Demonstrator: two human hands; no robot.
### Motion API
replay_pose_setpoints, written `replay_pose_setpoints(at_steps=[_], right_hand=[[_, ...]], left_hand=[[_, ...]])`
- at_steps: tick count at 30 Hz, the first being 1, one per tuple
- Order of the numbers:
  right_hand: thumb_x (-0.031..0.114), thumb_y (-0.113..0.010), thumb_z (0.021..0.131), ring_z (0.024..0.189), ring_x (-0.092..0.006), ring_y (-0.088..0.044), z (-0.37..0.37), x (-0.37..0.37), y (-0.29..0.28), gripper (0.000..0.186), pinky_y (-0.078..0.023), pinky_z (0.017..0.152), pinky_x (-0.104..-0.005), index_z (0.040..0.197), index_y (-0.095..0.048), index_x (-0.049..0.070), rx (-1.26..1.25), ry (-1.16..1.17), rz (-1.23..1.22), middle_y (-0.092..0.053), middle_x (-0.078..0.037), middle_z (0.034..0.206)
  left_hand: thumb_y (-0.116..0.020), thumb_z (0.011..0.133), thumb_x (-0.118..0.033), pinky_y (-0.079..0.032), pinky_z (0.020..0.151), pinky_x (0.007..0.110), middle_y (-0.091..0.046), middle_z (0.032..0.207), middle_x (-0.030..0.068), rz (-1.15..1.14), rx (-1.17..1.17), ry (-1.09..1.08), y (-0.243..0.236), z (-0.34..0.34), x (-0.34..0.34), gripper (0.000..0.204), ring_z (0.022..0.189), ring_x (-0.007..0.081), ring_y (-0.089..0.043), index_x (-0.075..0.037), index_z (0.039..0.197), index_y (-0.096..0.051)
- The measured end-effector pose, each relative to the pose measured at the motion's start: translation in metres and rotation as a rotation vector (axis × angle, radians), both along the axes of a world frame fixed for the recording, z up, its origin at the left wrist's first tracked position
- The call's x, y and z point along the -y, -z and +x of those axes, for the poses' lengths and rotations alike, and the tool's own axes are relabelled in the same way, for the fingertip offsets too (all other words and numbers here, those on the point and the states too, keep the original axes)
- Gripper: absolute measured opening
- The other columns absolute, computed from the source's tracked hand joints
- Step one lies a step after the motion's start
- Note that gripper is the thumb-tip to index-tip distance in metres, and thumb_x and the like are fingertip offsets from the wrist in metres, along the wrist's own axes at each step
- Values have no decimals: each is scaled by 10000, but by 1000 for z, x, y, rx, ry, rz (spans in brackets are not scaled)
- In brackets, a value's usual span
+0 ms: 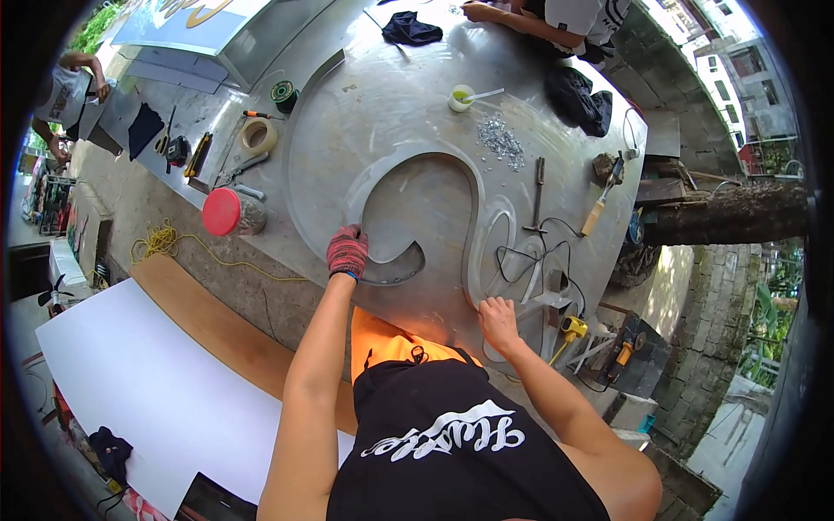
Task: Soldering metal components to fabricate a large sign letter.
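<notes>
Standing, far upper L: person (65, 100), light top, at far edge of the scene.
White panel (191, 382): big, flat, fills lower L.
Yellow cord (158, 239): coiled on the ground, mid L; one line runs R.
Brown panel (234, 339): long, curved, btwn white panel & desk (408, 95).
Jar (223, 212): red lid, on desk, L of ctr.
Tape roll (257, 136): tan, above jar, w/ green spool (284, 94) up & R of it.
L hand (347, 252): gloved red/black, just L of ctr; fingers closed on curved metal strip (477, 198).
Metal strip: on edge, S-like bend, ctr of frame, on the desk; arcs over from L hand & down to R hand.
Cup (459, 100): white, greenish contents, stick across rim, upper ctr.
R hand (499, 323): bare, just R of ctr, fingers bent, at strip's lower R end; can't tell if pinching it.
Metal bits (501, 141): small shiny pile, below R of cup.
Hammer-like tool (539, 187): R of bits, head end down.
Black cloth (580, 100): bunched, upper R of desk.
Wood-handled tool (594, 217): nr desk's R edge.
Grinder (624, 353): orange/black, lower R, off desk.
Log (730, 214): thick, far R.
</notes>
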State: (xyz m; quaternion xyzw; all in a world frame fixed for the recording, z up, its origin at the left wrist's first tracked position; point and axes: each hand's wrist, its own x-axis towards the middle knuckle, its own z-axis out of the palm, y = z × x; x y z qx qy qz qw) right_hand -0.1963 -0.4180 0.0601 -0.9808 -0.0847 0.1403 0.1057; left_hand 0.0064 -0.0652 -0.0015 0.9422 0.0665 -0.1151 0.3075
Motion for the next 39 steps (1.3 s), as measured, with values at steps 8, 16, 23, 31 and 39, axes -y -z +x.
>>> replay_pose_setpoints(at_steps=[8,16,23,31,39], right_hand=[[151,-746,824,915,-274,-587,7,5,-7,139,-406,833,-439,893,-631,110,9,-8,-85,-615,-64,897],[162,-766,889,932,-283,-616,108,-15,-123,803,-495,879,-422,1578,-355,121,192,296,429,-649,-89,1008],[67,-688,923,867,-238,-622,162,-40,-171,537,-517,825,-394,1435,-529,63,308,270,573,-668,-92,985],[77,-700,894,927,-277,-616,88,-61,-86,416,-476,869,-405,1301,-613,66,-21,184,435,-648,-90,993],[79,-696,889,1016,-310,-596,86,-79,-61,378,-466,921,-424,1261,-634,72,-36,124,394,-623,-118,1080]], left_hand=[[-676,907,-246,-517,974,474,-717,1141,163,-94,16,27,-21,3,2,312,1084,380,-659,-71,1161,-723],[-783,837,-234,-448,1080,468,-603,1313,227,146,292,-401,-11,-38,-64,656,1242,385,-558,3,1390,-523],[-824,810,-357,-417,1108,473,-438,1435,303,-14,78,-528,12,-20,-67,887,1326,438,-464,50,1478,-405],[-603,835,-14,-427,1110,472,-490,1402,260,-103,210,-502,24,-12,-47,658,1279,426,-521,-53,1480,-482],[-560,909,-63,-440,1093,487,-564,1337,276,-111,286,-360,29,-10,-46,592,1253,435,-546,-54,1496,-485]])
